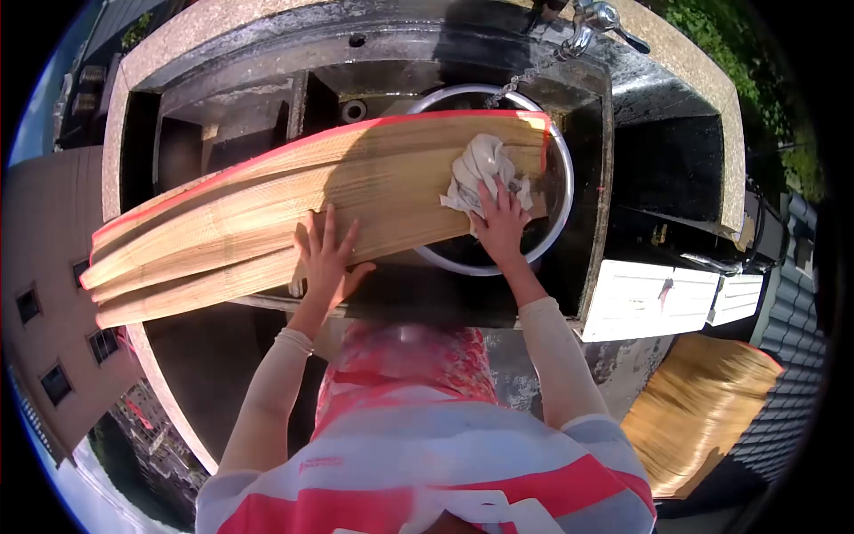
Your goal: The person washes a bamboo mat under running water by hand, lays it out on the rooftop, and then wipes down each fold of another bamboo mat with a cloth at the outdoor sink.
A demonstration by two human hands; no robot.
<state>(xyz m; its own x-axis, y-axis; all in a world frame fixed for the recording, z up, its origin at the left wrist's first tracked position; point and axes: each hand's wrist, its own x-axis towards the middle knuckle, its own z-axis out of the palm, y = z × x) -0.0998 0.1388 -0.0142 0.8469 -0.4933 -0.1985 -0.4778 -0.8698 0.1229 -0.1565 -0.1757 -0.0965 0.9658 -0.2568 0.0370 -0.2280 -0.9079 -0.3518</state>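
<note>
A long woven straw mat [267, 205] with a red edge lies folded lengthwise across the sink and over a round metal-rimmed basin [566, 196]. My left hand [327, 254] rests flat on the mat near its middle, fingers spread and holding nothing. Near the mat's right end, my right hand [503, 222] presses on a crumpled whitish cloth [483, 169]. Its fingers lie on the cloth's lower part. Water runs from a tap [598, 20] behind the basin. The mat and cloth hide much of the basin's inside.
Stone-like sink edging [731, 151] surrounds the dark compartments. White panels [654, 298] stand at the right, and another straw mat [703, 409] with a red edge lies below them. A building [53, 294] is at the left, with roof tiles [783, 418] at the right.
</note>
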